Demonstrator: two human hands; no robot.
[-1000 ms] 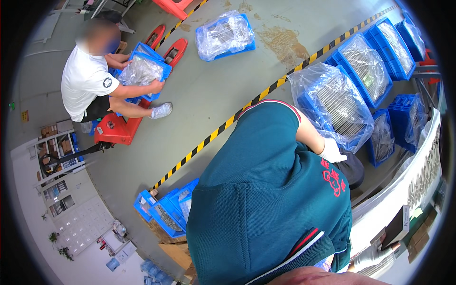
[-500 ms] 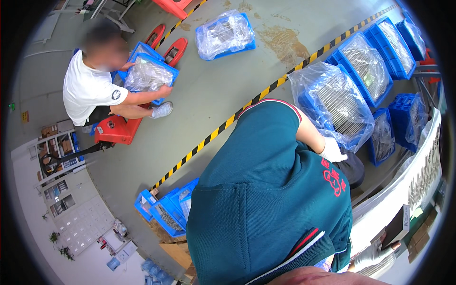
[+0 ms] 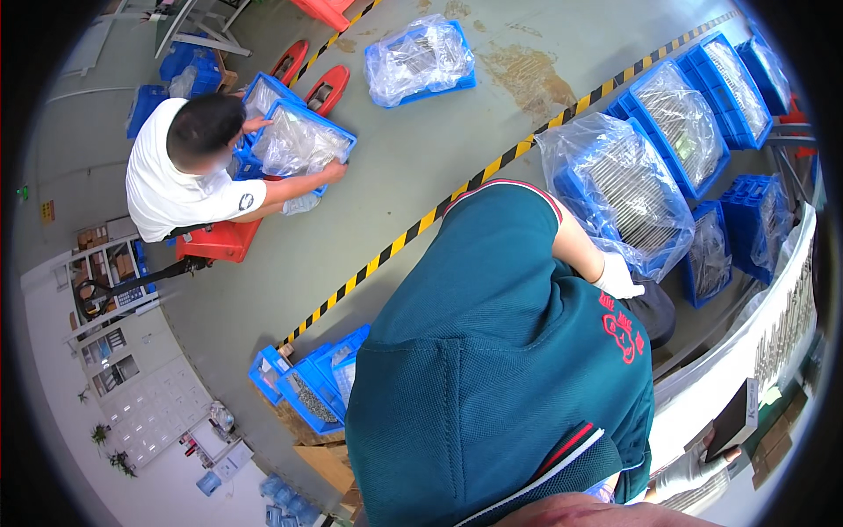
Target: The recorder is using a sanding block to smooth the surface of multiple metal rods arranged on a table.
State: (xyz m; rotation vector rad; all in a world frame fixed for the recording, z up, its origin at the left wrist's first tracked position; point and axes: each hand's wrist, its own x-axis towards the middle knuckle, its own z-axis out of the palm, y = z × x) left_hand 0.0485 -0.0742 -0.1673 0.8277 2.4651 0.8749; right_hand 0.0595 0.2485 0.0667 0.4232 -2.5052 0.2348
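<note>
My left hand (image 3: 618, 277), in a white glove, rests low by my dark trouser leg (image 3: 652, 316), beside a blue crate (image 3: 575, 186) of thin metal rods (image 3: 634, 200) under clear plastic. Its fingers are partly hidden by my green shirt, so their grip is unclear. At the lower right my right hand (image 3: 713, 458), gloved with bare fingertips, is closed around the end of a flat dark box (image 3: 734, 420) with a pale printed side. The box is held beside a white-covered table (image 3: 702, 386) bearing a row of metal rods (image 3: 784, 321).
More plastic-lined blue crates (image 3: 674, 123) line the right side. A floor tape (image 3: 421, 230) in yellow and black runs diagonally. Across it, a co-worker (image 3: 189, 167) grips a blue crate (image 3: 303, 140) on a red pallet truck (image 3: 219, 241). Another crate (image 3: 421, 61) stands on the floor.
The co-worker has leaned forward and to the right, and the crate in their hands has shifted right. My hands and the dark box have hardly moved.
</note>
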